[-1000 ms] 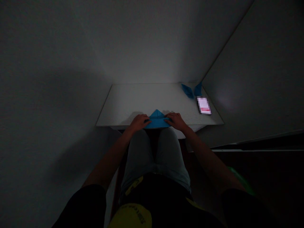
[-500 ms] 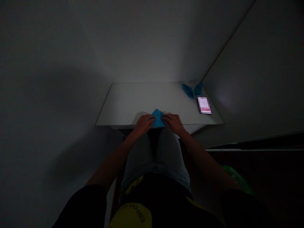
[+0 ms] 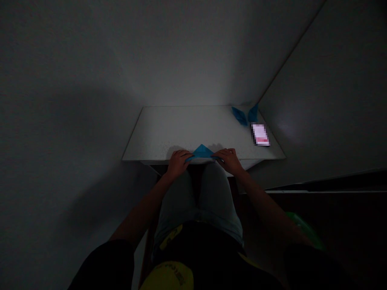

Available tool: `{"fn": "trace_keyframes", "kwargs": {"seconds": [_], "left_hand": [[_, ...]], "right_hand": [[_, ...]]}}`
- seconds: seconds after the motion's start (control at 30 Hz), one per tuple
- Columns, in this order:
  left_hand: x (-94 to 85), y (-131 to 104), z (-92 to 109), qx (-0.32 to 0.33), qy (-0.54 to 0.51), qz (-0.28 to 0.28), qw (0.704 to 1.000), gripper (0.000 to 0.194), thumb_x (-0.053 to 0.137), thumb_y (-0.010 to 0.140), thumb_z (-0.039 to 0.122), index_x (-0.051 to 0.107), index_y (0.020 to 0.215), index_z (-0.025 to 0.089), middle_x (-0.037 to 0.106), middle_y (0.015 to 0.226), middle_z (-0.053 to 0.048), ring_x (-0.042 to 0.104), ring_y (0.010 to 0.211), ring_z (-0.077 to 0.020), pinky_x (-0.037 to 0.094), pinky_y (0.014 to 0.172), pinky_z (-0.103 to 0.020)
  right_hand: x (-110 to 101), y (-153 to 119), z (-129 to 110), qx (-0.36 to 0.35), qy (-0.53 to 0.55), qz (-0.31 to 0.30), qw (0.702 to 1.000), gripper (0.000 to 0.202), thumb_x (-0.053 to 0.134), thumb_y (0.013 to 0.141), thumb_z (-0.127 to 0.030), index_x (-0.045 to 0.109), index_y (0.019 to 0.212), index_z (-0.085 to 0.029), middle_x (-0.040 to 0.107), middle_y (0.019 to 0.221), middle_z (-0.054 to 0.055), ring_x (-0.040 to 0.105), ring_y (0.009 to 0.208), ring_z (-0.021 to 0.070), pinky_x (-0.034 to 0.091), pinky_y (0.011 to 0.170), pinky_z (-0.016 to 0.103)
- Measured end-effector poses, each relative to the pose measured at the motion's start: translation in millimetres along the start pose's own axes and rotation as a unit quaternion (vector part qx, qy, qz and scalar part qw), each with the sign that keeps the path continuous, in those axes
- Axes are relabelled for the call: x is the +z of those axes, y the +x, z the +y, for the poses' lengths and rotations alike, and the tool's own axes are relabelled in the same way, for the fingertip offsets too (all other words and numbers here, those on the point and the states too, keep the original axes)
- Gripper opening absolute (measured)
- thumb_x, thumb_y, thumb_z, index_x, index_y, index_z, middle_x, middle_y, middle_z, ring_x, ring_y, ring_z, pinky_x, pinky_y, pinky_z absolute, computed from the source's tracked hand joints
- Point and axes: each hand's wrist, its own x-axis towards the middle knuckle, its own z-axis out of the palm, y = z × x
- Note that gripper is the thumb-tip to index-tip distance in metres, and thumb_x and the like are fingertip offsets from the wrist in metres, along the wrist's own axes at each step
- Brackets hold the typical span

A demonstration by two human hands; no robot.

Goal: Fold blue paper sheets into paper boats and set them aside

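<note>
Head view: two hands pinch a folded blue paper at the table's near edge.
The left hand (image 3: pixel 179 162), at the paper's (image 3: pixel 202 152) 9 o'clock end, is nearly closed, fingers bent over that end; the right hand (image 3: pixel 229 159) grips likewise at 3 o'clock. An uneven pull could skew the crease or tear a corner, and with the paper right at the table's (image 3: pixel 169 125) 6 o'clock rim, there may be little firm backing to press against (dim light could hide a crooked edge). The paper looks thin and matte, a peak pointing to 12 above a straight strip. Outward, toward 2 o'clock, lie two pointed blue pieces (image 3: pixel 239 116), then a glowing, flat phone (image 3: pixel 260 135). The tabletop is pale and faintly speckled; the wall (image 3: pixel 187 52) beyond is plain.
</note>
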Motion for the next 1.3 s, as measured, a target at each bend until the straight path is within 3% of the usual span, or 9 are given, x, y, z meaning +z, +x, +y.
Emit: {"fn": "trace_keyframes", "kwargs": {"seconds": [0.23,0.4,0.47,0.57,0.67,0.8,0.9,1.07,1.3], "left_hand": [[-31.2,54,-12,-0.120,-0.178,0.084,0.973,0.035,0.063,0.102,0.046,0.078,0.115,0.018,0.079,0.101,-0.006,0.070,0.091,-0.0213,0.057,0.085,-0.033],[-14.0,69,-31,-0.167,-0.146,0.054,0.974,0.025,0.066,0.098,0.042,0.072,0.099,0.018,0.070,0.085,-0.003,0.065,0.079,-0.0201,0.053,0.076,-0.033],[-2.5,66,-33,-0.168,-0.103,0.051,0.979,0.024,0.072,0.094,0.037,0.071,0.110,0.019,0.071,0.096,-0.005,0.068,0.087,-0.0223,0.055,0.083,-0.036],[8.3,56,-29,-0.154,-0.040,0.091,0.983,0.049,0.079,0.089,0.033,0.063,0.134,0.019,0.067,0.125,-0.012,0.068,0.110,-0.0273,0.055,0.099,-0.041],[8.6,48,-25,-0.115,0.017,0.114,0.987,0.050,0.077,0.092,0.034,0.063,0.138,0.019,0.061,0.139,-0.017,0.061,0.130,-0.0327,0.051,0.113,-0.048],[3.5,38,-25,-0.004,0.014,0.017,1.000,0.029,0.062,0.103,0.031,0.073,0.129,0.024,0.071,0.138,-0.012,0.063,0.134,-0.0294,0.048,0.119,-0.050],[1.4,25,-30,0.056,-0.008,-0.040,0.998,0.035,0.058,0.106,0.036,0.072,0.137,0.025,0.071,0.146,-0.010,0.061,0.143,-0.0267,0.046,0.123,-0.050],[-5.9,6,-40,0.090,0.001,-0.101,0.991,0.053,0.067,0.101,0.044,0.064,0.151,0.026,0.062,0.158,-0.009,0.054,0.152,-0.0263,0.033,0.133,-0.054],[-19.5,20,-48,0.110,-0.030,-0.134,0.984,0.037,0.061,0.104,0.030,0.072,0.140,0.031,0.069,0.151,-0.005,0.063,0.143,-0.0220,0.045,0.124,-0.051]], "right_hand": [[-37,43,12,0.093,0.192,0.124,0.969,0.031,0.066,0.102,-0.046,0.075,0.123,-0.026,0.080,0.108,0.005,0.072,0.091,0.0245,0.053,0.078,0.036],[-10,62,35,0.160,0.161,0.095,0.969,0.033,0.065,0.097,-0.048,0.072,0.116,-0.021,0.072,0.086,0.004,0.065,0.077,0.0233,0.054,0.075,0.038],[7,61,40,0.158,0.123,0.094,0.975,0.043,0.068,0.093,-0.044,0.069,0.129,-0.020,0.075,0.102,0.009,0.068,0.088,0.0277,0.056,0.084,0.044],[23,54,43,0.135,0.047,0.134,0.981,0.067,0.072,0.090,-0.041,0.057,0.152,-0.019,0.068,0.136,0.019,0.065,0.118,0.0364,0.055,0.100,0.052],[24,45,40,0.069,-0.001,0.108,0.992,0.056,0.065,0.099,-0.037,0.059,0.153,-0.025,0.061,0.155,0.016,0.058,0.139,0.0368,0.050,0.108,0.055],[16,30,32,-0.009,-0.022,0.001,1.000,0.038,0.051,0.108,-0.029,0.071,0.141,-0.033,0.067,0.153,0.007,0.059,0.143,0.0305,0.046,0.110,0.054],[9,17,30,-0.030,-0.025,-0.035,0.999,0.040,0.056,0.109,-0.035,0.067,0.147,-0.036,0.066,0.155,0.006,0.060,0.144,0.0306,0.044,0.110,0.053],[-8,2,38,-0.067,0.011,-0.097,0.993,0.055,0.068,0.101,-0.043,0.060,0.155,-0.037,0.058,0.163,0.006,0.057,0.147,0.0343,0.043,0.112,0.056],[-16,12,49,-0.087,0.081,-0.090,0.989,0.033,0.058,0.107,-0.035,0.076,0.135,-0.033,0.072,0.147,0.002,0.069,0.134,0.0247,0.051,0.113,0.047]]}}
